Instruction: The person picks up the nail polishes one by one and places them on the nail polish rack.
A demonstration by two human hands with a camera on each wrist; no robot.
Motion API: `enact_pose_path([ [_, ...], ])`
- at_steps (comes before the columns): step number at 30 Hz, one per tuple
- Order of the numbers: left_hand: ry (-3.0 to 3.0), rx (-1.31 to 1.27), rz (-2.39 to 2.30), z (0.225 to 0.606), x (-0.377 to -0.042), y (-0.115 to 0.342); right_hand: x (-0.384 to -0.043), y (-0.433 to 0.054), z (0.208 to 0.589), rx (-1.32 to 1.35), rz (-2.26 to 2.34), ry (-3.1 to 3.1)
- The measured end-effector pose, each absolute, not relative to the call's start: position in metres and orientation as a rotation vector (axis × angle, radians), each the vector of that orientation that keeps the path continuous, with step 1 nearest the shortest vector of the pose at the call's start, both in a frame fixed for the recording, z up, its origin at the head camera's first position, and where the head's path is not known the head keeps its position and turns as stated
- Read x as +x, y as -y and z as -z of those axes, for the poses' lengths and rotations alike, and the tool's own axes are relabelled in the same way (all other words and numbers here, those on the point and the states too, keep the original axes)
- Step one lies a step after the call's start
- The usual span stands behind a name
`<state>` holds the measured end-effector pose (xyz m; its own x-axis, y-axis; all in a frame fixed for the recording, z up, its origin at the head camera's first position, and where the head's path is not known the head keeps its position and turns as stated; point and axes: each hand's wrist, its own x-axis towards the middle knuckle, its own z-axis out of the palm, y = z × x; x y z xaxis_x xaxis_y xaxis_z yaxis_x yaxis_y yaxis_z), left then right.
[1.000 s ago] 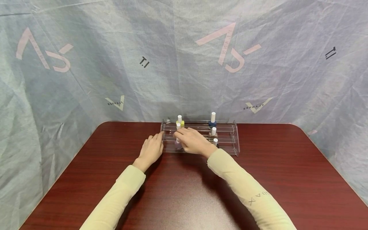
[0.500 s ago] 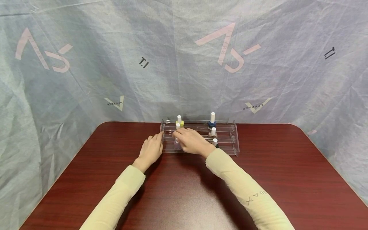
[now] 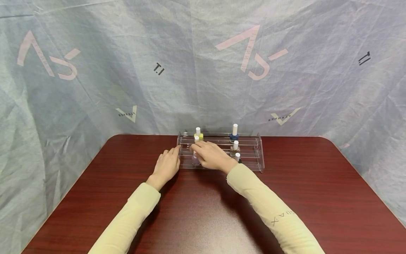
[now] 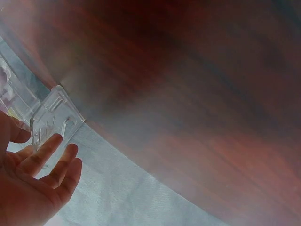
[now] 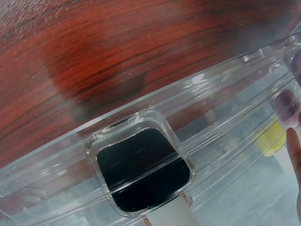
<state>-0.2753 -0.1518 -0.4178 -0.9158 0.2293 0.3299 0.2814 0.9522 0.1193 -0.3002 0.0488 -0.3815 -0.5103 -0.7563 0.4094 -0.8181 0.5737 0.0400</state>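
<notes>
A clear tiered acrylic rack [image 3: 215,167] stands at the back of the table, bearing several white-capped nail polish bottles. My left hand [image 3: 167,164] rests against its left end panel [image 4: 59,113], fingers loosely spread in the left wrist view. My right hand [image 3: 211,155] reaches over the rack's left part, its fingertips pinching a nail polish bottle [image 3: 196,139] on the middle tier. Under those fingers is a purple bottle [image 3: 196,161] on the front tier. A yellow bottle [image 3: 198,135] stands behind. The right hand's thumb is hidden in the head view.
On the right of the rack stand a blue bottle [image 3: 234,136] at the back, a brownish bottle [image 3: 235,149] in the middle, and a dark bottle [image 5: 141,169] in front. A grey printed cloth [image 3: 203,70] hangs behind the dark red wooden table [image 3: 196,218].
Both hands stay almost where they were. The right forearm has shifted very slightly left since the first frame; the rack and bottles look unchanged.
</notes>
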Motion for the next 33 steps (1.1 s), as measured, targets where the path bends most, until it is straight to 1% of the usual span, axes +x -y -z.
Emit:
enact_pose_path([
  [15,2.760,-0.379,0.241,0.418,-0.275,0.152,-0.300,-0.050,0.381,1.273,-0.254,2.427],
  [33,2.762,-0.385,0.244,0.418,-0.274,0.152,-0.293,-0.058,0.366,1.220,-0.217,2.338],
])
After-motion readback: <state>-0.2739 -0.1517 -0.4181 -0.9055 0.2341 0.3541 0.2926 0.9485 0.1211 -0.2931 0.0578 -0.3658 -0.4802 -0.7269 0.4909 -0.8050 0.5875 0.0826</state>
